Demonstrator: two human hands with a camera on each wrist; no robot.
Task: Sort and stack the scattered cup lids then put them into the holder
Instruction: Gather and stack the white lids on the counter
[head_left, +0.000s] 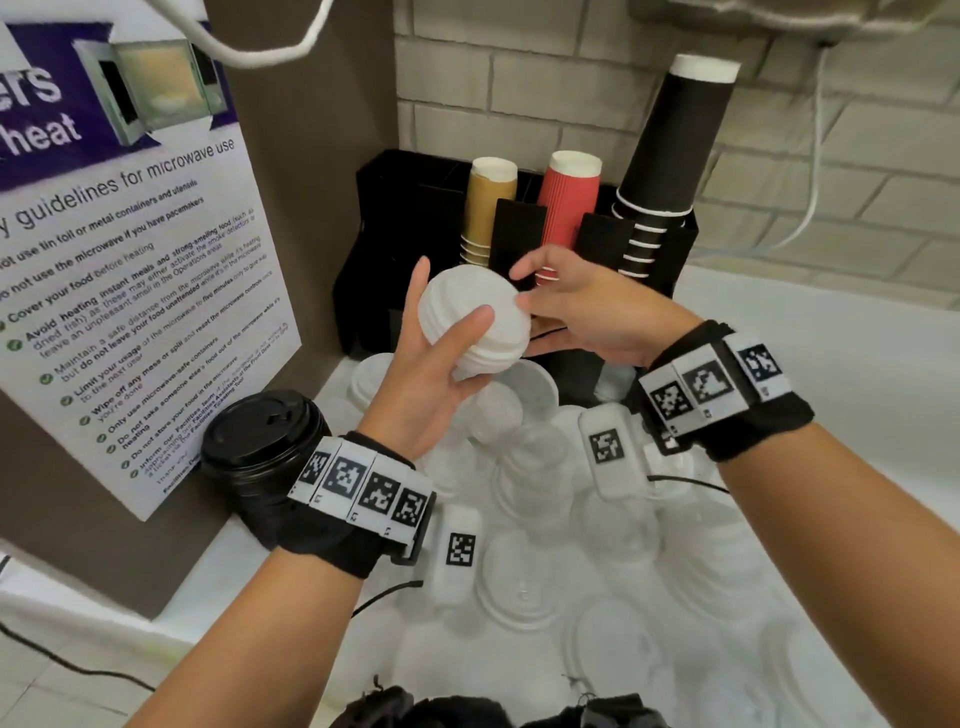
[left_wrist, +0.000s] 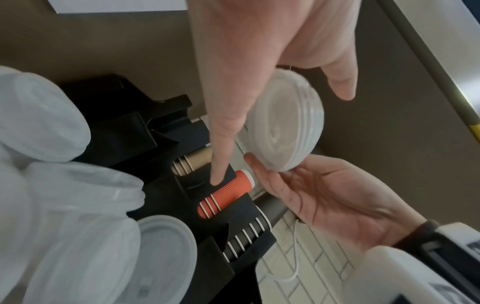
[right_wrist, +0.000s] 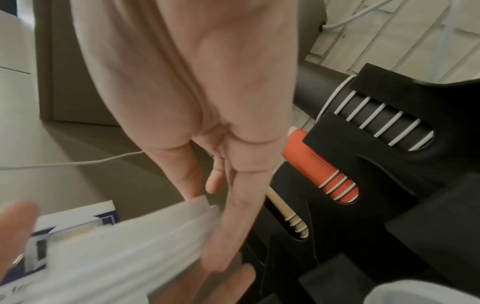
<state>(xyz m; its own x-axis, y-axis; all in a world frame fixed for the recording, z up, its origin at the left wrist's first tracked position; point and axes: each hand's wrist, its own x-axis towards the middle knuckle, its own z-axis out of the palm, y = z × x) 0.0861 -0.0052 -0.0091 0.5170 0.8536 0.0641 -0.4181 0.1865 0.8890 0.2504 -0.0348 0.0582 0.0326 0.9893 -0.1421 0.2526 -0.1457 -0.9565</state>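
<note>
Left hand (head_left: 436, 364) holds one stack of white lids (head_left: 475, 325) above the tabletop (head_left: 831, 338), thumb across its top; the stack looks like four or five lids, though blur hides the exact count. Right hand (head_left: 587, 306) touches its edge with straight fingertips. Behind stands one black holder (head_left: 415, 208) with three cup stacks: tan (head_left: 488, 208), red (head_left: 569, 202), black (head_left: 670, 161). One stack of black lids (head_left: 262, 439) sits left, clear lids (head_left: 524, 587) scattered below.

Both arms reach forward. The left hand (head_left: 434, 364) is held up with its thumb and fingers curled. The right hand (head_left: 592, 312) touches with straight fingers.
</note>
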